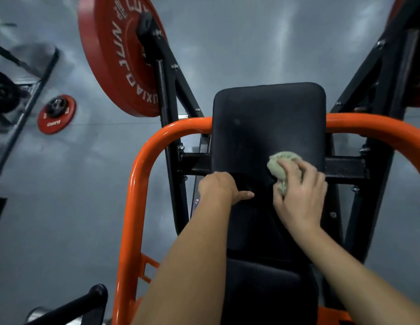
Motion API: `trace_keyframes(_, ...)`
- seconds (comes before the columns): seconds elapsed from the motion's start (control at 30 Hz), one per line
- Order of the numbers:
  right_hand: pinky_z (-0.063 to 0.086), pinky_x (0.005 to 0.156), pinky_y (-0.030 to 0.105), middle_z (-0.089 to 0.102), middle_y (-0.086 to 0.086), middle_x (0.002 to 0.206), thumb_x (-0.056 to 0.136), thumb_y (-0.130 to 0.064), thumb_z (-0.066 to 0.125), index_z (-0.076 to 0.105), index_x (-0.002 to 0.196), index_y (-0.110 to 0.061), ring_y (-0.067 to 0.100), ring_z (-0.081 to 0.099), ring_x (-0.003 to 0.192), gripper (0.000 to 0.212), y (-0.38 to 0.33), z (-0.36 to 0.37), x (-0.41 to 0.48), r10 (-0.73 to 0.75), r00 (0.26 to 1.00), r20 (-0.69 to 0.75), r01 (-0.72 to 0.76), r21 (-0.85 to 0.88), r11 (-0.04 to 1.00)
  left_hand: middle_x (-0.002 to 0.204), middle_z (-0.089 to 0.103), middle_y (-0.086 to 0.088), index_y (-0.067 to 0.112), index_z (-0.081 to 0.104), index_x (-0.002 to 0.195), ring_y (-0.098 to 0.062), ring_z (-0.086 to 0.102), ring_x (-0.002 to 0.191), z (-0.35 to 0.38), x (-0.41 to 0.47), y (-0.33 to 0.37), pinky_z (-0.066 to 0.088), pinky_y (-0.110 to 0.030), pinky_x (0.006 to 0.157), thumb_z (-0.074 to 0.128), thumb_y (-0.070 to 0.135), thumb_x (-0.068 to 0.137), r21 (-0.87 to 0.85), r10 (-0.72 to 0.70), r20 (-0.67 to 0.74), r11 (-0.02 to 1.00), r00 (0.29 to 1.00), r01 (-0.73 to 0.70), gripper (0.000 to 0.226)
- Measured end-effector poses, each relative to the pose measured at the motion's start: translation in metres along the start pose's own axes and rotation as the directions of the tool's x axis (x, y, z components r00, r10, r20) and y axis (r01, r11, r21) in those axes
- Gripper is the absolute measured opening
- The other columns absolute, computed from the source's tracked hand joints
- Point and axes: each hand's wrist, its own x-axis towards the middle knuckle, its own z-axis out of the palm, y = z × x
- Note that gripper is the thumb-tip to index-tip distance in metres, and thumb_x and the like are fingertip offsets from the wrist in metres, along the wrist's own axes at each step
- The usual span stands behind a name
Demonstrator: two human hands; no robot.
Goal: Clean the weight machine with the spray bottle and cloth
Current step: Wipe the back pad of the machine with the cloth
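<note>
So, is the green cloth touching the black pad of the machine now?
Touching. The head view shows the right hand pressing the bunched green cloth against the black pad, with no gap between them.

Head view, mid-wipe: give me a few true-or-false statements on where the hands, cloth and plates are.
1. The right hand holds the green cloth against the black pad. True.
2. The left hand holds a spray bottle. False: it rests at the pad's lower left edge; no bottle is in view.
3. A large red plate is mounted on the machine's frame. True.
4. The small red plate lies on the pad. False: it lies on the floor.
</note>
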Motion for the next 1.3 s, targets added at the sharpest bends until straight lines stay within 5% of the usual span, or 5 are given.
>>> trace_keyframes(0.43, 0.036, 0.108, 0.046, 0.050, 0.019, 0.129, 0.079, -0.014, 0.055, 0.060, 0.133, -0.014, 0.041, 0.048, 0.121, 0.054, -0.004, 0.011, 0.150, 0.107, 0.993, -0.050, -0.093, 0.220, 0.971, 0.103, 0.064, -0.009, 0.008, 0.063, 0.109, -0.030, 0.065, 0.102, -0.001, 0.001, 0.001, 0.054, -0.038, 0.082, 0.054, 0.083, 0.081, -0.009, -0.029, 0.051, 1.000, 0.998, 0.029, 0.081)
trace_keyframes(0.7, 0.000, 0.127, 0.049, 0.056, 0.014, 0.138, 0.072, 0.016, 0.064, 0.061, 0.137, -0.005, 0.035, 0.037, 0.146, 0.069, 0.002, 0.018, 0.047, -0.405, 0.901, 0.157, 0.350, 0.290, 0.891, 0.104, 0.063, -0.007, 0.010, 0.064, 0.113, -0.029, 0.064, 0.106, -0.003, 0.003, -0.001, 0.055, -0.042, 0.092, 0.054, 0.083, 0.081, 0.034, 0.008, 0.051, 0.999, 0.999, -0.010, 0.080)
trace_keyframes(0.9, 0.012, 0.119, 0.059, 0.057, 0.023, 0.135, 0.062, 0.021, 0.066, 0.064, 0.131, -0.003, 0.049, 0.039, 0.141, 0.073, -0.005, 0.022, 0.095, -0.577, 0.787, 0.217, 0.521, 0.267, 0.811, 0.110, 0.065, -0.009, 0.008, 0.064, 0.117, -0.029, 0.064, 0.108, 0.005, 0.007, 0.002, 0.054, -0.040, 0.089, 0.057, 0.082, 0.081, -0.010, -0.026, 0.051, 1.000, 0.998, 0.027, 0.083)
trace_keyframes(1.13, 0.013, 0.124, 0.050, 0.051, 0.015, 0.149, 0.081, -0.001, 0.052, 0.060, 0.137, -0.007, 0.037, 0.039, 0.145, 0.057, -0.025, 0.027, 0.155, -0.052, 0.995, 0.089, 0.030, 0.232, 0.972, 0.132, 0.061, -0.012, 0.008, 0.059, 0.132, -0.033, 0.058, 0.122, 0.002, 0.013, 0.009, 0.050, -0.040, 0.088, 0.053, 0.082, 0.084, 0.010, -0.077, 0.141, 0.997, 0.987, 0.077, 0.088)
trace_keyframes(1.3, 0.029, 0.118, 0.061, 0.061, 0.017, 0.139, 0.062, 0.019, 0.065, 0.068, 0.128, -0.004, 0.041, 0.046, 0.140, 0.070, -0.033, 0.036, 0.114, -0.705, 0.615, 0.352, 0.614, 0.347, 0.709, 0.129, 0.062, -0.012, 0.008, 0.059, 0.131, -0.032, 0.060, 0.118, 0.013, 0.010, 0.007, 0.054, -0.042, 0.094, 0.054, 0.077, 0.086, -0.051, -0.077, 0.077, 0.995, 0.994, 0.081, 0.082)
